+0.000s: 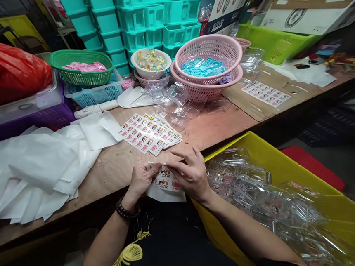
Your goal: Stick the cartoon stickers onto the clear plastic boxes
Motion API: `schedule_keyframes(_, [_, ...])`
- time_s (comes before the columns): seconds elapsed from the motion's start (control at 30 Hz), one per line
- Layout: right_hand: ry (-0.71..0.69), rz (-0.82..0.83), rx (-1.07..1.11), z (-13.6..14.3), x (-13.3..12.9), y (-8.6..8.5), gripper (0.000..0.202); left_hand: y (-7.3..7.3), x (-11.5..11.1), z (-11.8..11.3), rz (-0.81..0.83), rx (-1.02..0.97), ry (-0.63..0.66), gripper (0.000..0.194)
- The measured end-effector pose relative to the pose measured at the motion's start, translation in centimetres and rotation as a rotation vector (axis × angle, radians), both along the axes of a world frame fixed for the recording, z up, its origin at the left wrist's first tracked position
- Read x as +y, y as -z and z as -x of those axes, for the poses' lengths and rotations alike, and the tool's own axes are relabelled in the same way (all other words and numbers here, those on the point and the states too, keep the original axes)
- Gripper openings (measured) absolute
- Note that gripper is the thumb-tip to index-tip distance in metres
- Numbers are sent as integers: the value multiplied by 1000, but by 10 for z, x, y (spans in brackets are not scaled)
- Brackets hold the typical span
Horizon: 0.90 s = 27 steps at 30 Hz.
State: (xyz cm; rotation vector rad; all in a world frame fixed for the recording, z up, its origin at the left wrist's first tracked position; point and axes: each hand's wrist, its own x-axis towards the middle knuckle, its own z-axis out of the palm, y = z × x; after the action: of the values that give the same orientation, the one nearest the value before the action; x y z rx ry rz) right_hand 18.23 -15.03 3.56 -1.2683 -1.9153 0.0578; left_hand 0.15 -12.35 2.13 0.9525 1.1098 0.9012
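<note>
Both hands meet at the near edge of the bench [214, 129], just above the person's lap. The left hand [141, 178] and the right hand [191, 174] together hold a sticker sheet [166, 180] printed with small cartoon labels; the thumbs and forefingers of both are pinched on its top edge, the other fingers of the right hand spread loosely above it. A dark bead bracelet [126, 211] sits on the left wrist.

Just beyond the hands a fanned stack of sticker sheets [149, 133] lies on the bench, with loose clear plastic boxes [178, 104] behind it. To the left lie crumpled white paper sheets [40, 165]. Further back stand two nested pink baskets [209, 66] holding blue pieces, a white bowl [151, 63] of small colourful items, and a green basket [80, 67] of pink pieces resting on a pale blue basket [95, 94]. One more sticker sheet [265, 93] lies apart on brown card at the right.

Close beside the right forearm, below bench level, a yellow crate [279, 161] holds many closed clear boxes with labels inside
</note>
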Motion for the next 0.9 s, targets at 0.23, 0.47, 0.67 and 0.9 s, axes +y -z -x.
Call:
schedule_keyframes(0.23, [30,-199,328,-15,21,3,13,5,1,17,141,-125,84,51])
schedule_keyframes(0.47, [442,337,492,-48,143,15,100,2,1,35,-130,-131,-63,28])
schedule_keyframes(0.67, [455,151,274,-38,147,38,76,-2,13,45,-3,-101,22,56])
schedule_keyframes(0.9, [-13,55,-285,-65,90,46,44,-10,37,31,75,-53,161,69])
